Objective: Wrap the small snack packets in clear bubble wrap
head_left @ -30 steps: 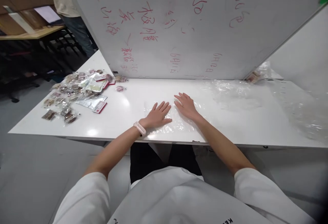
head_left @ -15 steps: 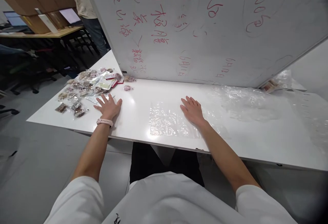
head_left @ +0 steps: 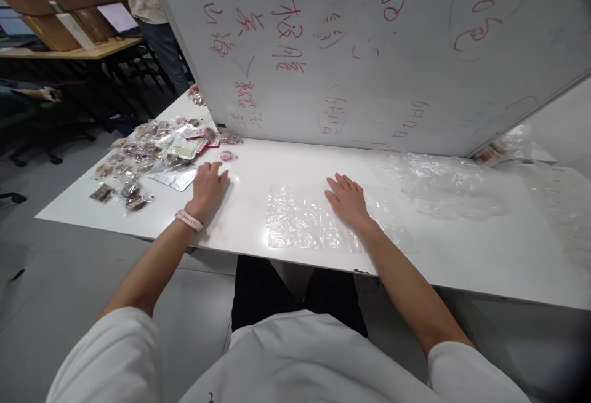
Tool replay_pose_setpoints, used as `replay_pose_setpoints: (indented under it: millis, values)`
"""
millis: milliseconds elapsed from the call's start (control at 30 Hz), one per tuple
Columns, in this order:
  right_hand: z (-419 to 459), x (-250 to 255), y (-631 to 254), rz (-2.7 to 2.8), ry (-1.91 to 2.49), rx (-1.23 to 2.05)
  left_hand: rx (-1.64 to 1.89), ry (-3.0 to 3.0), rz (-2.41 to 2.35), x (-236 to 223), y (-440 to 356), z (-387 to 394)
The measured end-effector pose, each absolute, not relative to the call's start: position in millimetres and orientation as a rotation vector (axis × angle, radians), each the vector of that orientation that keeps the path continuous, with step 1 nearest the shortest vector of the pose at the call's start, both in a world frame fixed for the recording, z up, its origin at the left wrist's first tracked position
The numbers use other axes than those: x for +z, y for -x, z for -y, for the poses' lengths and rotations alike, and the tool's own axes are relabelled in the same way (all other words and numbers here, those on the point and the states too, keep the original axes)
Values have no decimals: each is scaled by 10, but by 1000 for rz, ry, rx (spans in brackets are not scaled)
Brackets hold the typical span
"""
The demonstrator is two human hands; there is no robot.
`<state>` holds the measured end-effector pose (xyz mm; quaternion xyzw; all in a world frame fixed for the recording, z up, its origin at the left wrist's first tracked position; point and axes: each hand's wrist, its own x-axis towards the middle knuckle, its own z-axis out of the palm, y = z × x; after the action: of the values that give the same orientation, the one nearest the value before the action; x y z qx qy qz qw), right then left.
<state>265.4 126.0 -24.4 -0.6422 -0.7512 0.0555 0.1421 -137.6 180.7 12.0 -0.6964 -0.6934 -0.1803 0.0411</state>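
Note:
My left hand (head_left: 209, 191), with a pale pink band at the wrist, is at the right end of a flat silver packet (head_left: 173, 176). Its fingers are bent together over that end and hide it. My right hand (head_left: 347, 201) lies flat on a clear plastic bag (head_left: 295, 218), fingers stretched out and holding nothing. The bag is spread on the white table (head_left: 244, 206) in front of me and reaches under my right palm.
Several small clear-wrapped pieces (head_left: 132, 187) lie heaped at the left with red-edged packets (head_left: 187, 147). A whiteboard (head_left: 286, 101) with red writing stands along the back. Crumpled clear plastic (head_left: 443, 178) lies at the right. Part of a person (head_left: 154, 27) shows behind, at upper left.
My left hand has left the clear bag and moved left to the silver packet, where its spread fingers have drawn together. My right hand has stayed on the bag. The view has shifted left.

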Motion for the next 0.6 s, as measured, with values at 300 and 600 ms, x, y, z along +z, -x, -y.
replay_pose_setpoints:
  millis: [300, 600]
  values:
    - [-1294, -223, -2664, 2091, 1820, 198, -621, 1773, 2325, 213, 1735, -2605]
    - [-1323, -212, -2660, 2067, 1794, 209, -646, 1770, 2301, 206, 1743, -2554]
